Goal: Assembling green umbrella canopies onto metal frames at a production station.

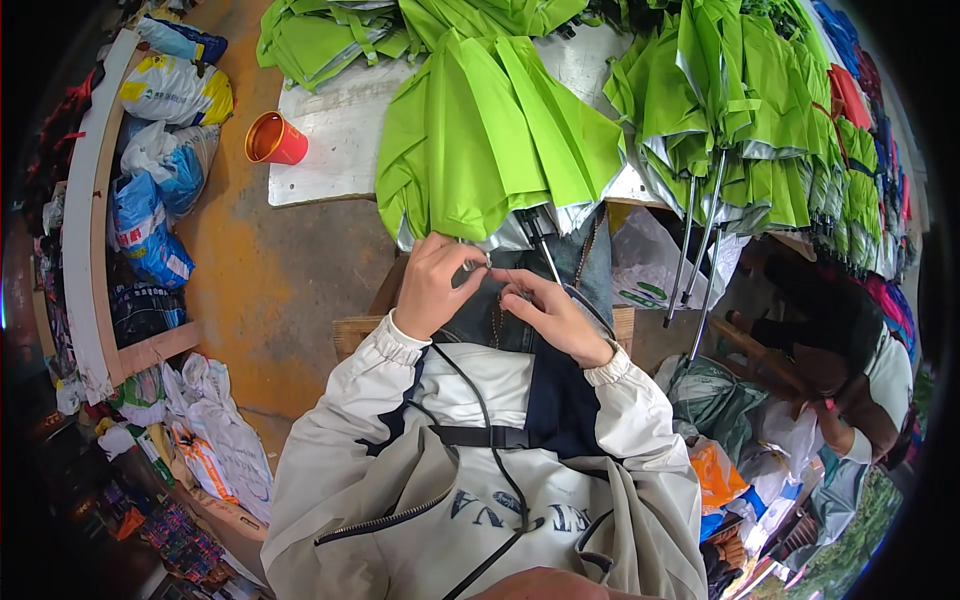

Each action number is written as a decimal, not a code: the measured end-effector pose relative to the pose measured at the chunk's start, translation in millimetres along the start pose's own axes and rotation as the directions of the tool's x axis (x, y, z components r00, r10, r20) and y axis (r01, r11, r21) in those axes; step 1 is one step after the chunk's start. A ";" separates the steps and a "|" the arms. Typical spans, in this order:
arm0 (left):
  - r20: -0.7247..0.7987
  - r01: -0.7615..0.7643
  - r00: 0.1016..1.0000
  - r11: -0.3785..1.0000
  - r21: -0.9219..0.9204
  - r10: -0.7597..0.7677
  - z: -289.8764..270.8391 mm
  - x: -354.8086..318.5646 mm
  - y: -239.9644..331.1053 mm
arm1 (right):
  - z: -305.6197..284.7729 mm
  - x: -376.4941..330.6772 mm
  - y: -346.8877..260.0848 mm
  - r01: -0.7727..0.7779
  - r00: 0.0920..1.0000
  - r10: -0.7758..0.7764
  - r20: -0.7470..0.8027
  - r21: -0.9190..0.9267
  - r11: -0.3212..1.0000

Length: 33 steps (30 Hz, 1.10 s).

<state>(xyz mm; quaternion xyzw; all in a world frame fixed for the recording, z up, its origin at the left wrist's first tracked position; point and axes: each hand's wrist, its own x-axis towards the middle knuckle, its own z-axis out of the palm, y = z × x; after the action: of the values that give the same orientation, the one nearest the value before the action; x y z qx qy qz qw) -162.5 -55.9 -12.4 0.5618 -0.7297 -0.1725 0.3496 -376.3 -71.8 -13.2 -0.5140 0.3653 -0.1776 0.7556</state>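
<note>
Left hand (432, 285) fingers pinch green umbrella (490, 140) rib tip

Pale grey zip jacket, elastic cuffs, navy panels, black chest strap.

Lime-green umbrella (495, 140), half-folded, canopy draped over lap

Even, bright daylight, soft shadows, sharp centre, dark fisheye-warped rim.
</note>
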 end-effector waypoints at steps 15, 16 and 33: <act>0.065 -0.032 0.997 0.999 -0.033 0.034 -2.2 3.4 -4.9 | 2.4 1.1 -11.6 0.097 0.990 -0.117 -0.083 -0.210 0.973; 0.044 -0.067 0.997 0.998 0.009 0.067 -1.6 3.6 -3.7 | 3.6 0.1 -15.2 0.096 0.990 -0.115 -0.083 -0.209 0.973; -0.133 -0.088 0.987 0.996 0.026 0.090 7.7 2.4 0.1 | 8.3 13.5 16.6 0.162 0.967 -0.144 -0.211 0.071 0.984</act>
<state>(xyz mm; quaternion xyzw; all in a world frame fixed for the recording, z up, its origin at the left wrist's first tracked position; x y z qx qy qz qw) -168.2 -59.3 -16.9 0.5425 -0.7307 -0.1113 0.3993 -362.9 -68.4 -31.6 -0.4861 0.3923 -0.3035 0.7196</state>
